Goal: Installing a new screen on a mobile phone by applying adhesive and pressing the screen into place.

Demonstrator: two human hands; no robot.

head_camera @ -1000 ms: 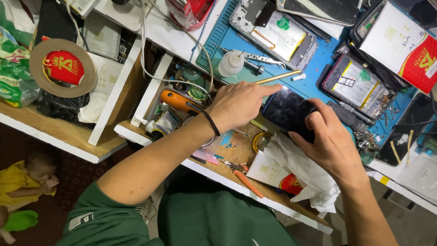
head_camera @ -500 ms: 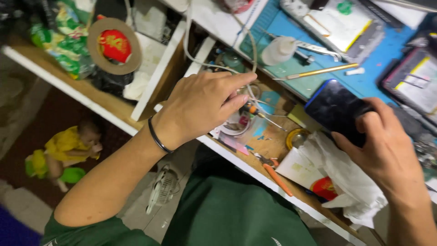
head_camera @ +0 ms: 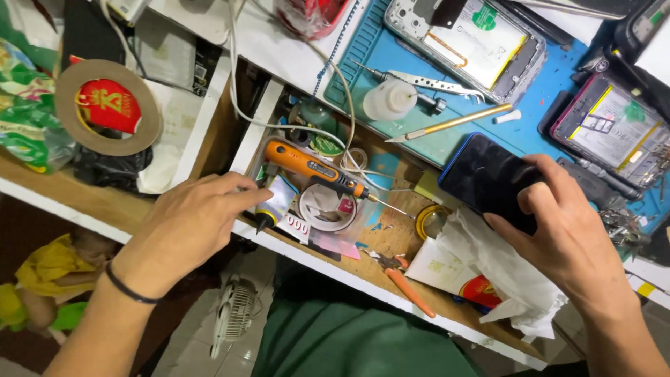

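My right hand [head_camera: 569, 244] grips a dark smartphone [head_camera: 485, 178] by its lower edge, screen up, over the right side of an open wooden drawer [head_camera: 391, 237]. My left hand [head_camera: 192, 227] is at the drawer's left front corner. Its thumb and fingers pinch a small white tube with a black nozzle [head_camera: 272, 209], nozzle pointing down and left. An orange electric screwdriver [head_camera: 314, 167] lies just beyond that hand, bit pointing right. A black band circles my left wrist.
A blue work mat [head_camera: 447, 139] holds opened phones [head_camera: 467, 35], tweezers [head_camera: 419, 80], a white bottle [head_camera: 389, 101] and a brass-handled blade [head_camera: 453, 124]. The drawer also holds orange-handled cutters [head_camera: 408, 286] and crumpled tissue [head_camera: 502, 272]. A tape roll [head_camera: 108, 108] lies left. A child [head_camera: 42, 293] and a small fan [head_camera: 234, 314] are on the floor.
My left hand has moved from the drawer's middle to its left front corner and now pinches the small tube. My right hand still holds the phone.
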